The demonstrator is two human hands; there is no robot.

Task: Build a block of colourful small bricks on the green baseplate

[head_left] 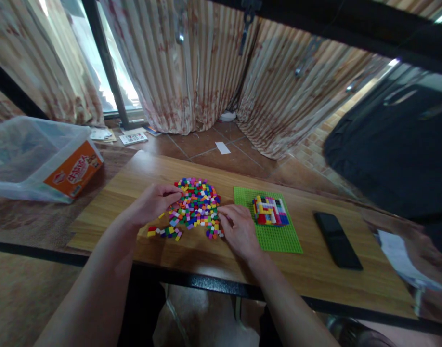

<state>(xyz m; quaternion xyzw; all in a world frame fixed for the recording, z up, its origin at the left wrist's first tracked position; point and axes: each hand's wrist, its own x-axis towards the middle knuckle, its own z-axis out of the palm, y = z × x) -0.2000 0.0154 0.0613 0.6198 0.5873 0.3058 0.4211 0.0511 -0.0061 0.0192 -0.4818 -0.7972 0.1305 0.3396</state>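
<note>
Between both hands, small glossy bricks [199, 202] in mixed bright colours.

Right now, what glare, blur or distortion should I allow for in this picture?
Head view: window light blown out at upper left; pale glare on the table's far left corner; wide-angle bending towards the edges; brick pile slightly soft, studs unreadable.

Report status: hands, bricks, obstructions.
Left hand at left edge of loose brick pile; right hand at its right edge, beside green baseplate. Built block on baseplate. Nothing visible between hands except bricks.
</note>
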